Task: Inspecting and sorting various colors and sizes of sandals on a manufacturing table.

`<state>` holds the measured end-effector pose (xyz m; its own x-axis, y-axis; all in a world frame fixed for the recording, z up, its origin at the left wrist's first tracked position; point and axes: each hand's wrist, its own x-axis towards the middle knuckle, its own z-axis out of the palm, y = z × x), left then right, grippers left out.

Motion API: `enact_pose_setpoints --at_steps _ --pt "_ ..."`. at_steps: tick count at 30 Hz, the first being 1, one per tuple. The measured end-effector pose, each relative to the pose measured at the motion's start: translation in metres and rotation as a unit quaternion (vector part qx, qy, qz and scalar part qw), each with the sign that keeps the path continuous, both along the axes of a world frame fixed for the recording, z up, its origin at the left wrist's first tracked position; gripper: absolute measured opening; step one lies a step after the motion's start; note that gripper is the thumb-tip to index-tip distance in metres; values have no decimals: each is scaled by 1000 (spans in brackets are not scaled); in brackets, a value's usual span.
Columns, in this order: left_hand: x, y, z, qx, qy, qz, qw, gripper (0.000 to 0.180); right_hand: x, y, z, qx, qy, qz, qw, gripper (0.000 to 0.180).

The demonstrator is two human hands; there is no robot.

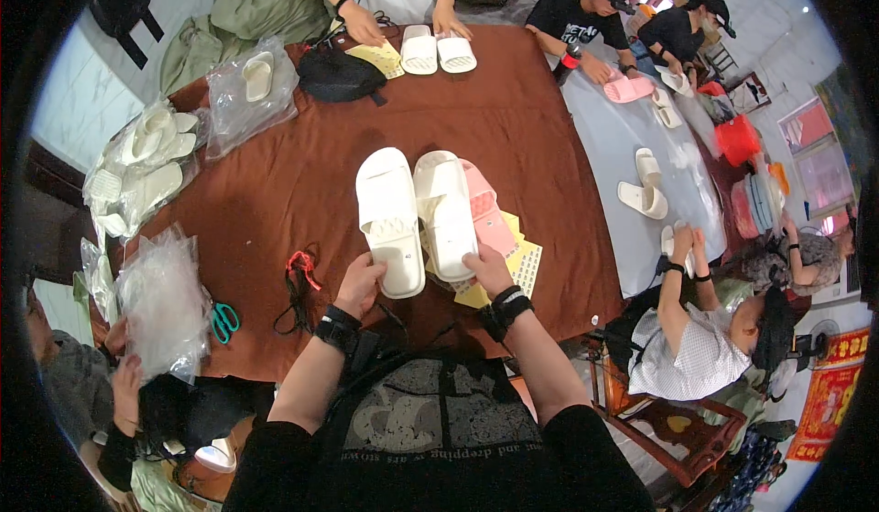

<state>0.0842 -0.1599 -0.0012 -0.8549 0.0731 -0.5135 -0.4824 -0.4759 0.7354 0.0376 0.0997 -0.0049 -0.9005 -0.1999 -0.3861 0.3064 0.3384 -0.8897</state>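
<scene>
White slippers [388,202], a matching pair, are held side by side in front of a person [421,420] in black, over a brown-covered table [256,182]. From left to right: clear plastic bags [165,306] lie at the table's left edge, then green-handled scissors [223,322], then a black cord [298,285] with a red part. Next comes the left hand [360,285], at the near left edge of the left slipper [394,228]; its thumb presses on the heel and the other fingers are mostly hidden beneath, so it pinches that heel. This slipper stretches forward from the fingers, its long axis pointing away from the body, toe leaning a little left. The right slipper [447,228] is just beside it, nearly parallel, its heel also toward the body. The right hand [490,272] pinches that heel from the right, thumb on top, the other fingers largely out of sight. Each hand is nearest its own heel; both toes and straps lie farther off, beyond the fingertips. Just right of the pair, partly covered by the right slipper, is a pink slipper [492,228], its long axis running much the same way, with yellow printed sheets [526,269] below and beside it. Farther right, well apart, other white slippers [644,201] rest on a grey table [641,256]
</scene>
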Motion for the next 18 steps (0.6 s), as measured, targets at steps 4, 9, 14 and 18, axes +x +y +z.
enact_pose_setpoints --at_steps 4,9,14,18 --pt "-2 -1 0 -19 -16 -3 1000 37 16 1 14 -154 -35 -83 984 29" --pt "-4 2 -4 -25 -19 -13 999 41 32 6 18 -185 -65 -147 969 28" --pt "-5 12 -2 -33 14 -40 999 44 51 8 -4 -232 -123 -193 945 30" --pt "-5 23 15 -103 19 -71 992 40 57 14 -15 -185 -129 -171 959 32"
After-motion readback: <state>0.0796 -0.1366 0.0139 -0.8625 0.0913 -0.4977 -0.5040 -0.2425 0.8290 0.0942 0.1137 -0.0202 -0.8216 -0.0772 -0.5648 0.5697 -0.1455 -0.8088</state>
